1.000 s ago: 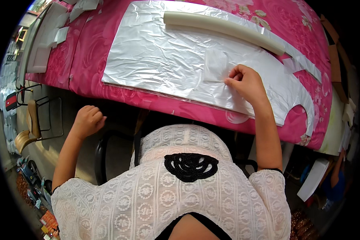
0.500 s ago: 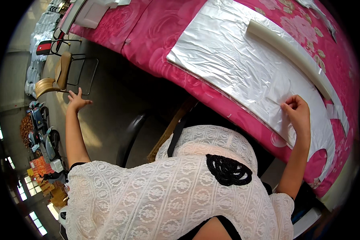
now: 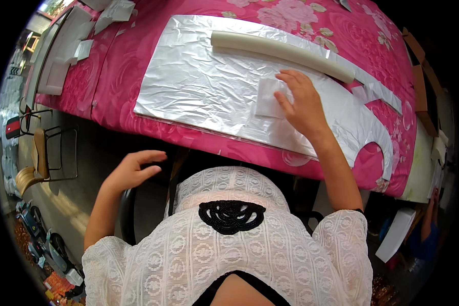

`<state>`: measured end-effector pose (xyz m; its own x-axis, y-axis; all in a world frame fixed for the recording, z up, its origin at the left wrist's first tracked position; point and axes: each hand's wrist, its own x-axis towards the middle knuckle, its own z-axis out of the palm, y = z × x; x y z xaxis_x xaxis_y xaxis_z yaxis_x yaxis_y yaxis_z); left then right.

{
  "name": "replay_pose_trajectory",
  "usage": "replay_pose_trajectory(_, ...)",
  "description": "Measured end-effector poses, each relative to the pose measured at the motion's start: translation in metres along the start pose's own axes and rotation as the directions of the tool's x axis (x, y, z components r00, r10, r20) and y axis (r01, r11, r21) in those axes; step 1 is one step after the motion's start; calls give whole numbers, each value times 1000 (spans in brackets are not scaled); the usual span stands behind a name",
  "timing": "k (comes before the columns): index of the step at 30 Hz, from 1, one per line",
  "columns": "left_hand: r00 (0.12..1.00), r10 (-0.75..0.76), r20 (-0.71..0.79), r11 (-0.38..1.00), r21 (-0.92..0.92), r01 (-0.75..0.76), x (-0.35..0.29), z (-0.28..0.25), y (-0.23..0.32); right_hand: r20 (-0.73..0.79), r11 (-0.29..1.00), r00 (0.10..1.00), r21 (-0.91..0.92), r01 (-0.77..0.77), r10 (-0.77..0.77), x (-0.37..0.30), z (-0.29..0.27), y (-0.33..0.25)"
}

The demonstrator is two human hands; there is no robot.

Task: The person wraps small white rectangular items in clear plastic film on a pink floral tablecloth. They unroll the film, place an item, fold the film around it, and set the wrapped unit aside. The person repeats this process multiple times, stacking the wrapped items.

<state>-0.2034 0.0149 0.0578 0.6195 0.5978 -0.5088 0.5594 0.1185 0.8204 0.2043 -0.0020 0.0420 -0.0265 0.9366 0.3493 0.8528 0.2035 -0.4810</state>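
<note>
A stack of silvery-white, crinkled film sheets (image 3: 188, 71), with a rounded cut-out at its right end, lies on a table. My right hand (image 3: 302, 102) is over the stack, thumb and fingers apart. Beside its thumb and partly under it is a small whitish square piece (image 3: 268, 99), flat on the film; whether the fingertips touch it I cannot tell. Along the stack's far side rests a long off-white tube (image 3: 280, 51). My left hand (image 3: 136, 169) is in the air in front of the near table edge, fingers stretched out, holding nothing.
A pink flowered cloth (image 3: 127, 56) covers the table. White boxes and scraps (image 3: 69, 56) sit at its far left. A tan chair (image 3: 38, 153) and a parked scooter (image 3: 53, 245) stand on the floor at left. Cardboard boxes (image 3: 427, 97) and another person's arm (image 3: 429, 214) show at right.
My view has turned to the right. My left hand has come in from far left toward the table edge. My right hand, pinching film before, has opened; the small square now lies flat.
</note>
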Motion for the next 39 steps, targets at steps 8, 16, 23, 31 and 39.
replay_pose_trajectory(8, 961, -203, 190, 758, -591, 277, 83, 123, 23, 249, 986, 966, 132, -105, 69, -46, 70, -52)
replay_pose_trajectory(16, 987, -148, -61, 966, 205, 157, 77, 93, 48, 306, 906, 877, 325, 270, -371, -27, 48, -80)
replay_pose_trajectory(23, 853, 293, -433, 953, 205, -224, 93, 57, 81, 370, 904, 893, 419, 85, -256, 63, 20, -18)
replay_pose_trajectory(31, 879, 334, -340, 940, 191, -283, 106, 41, 86, 208, 522, 775, 634, -571, 597, 196, 47, 112)
replay_pose_trajectory(39, 908, 321, -268, 940, 207, -271, 101, 47, 79, 227, 883, 917, 272, -384, 329, 111, -1, 90)
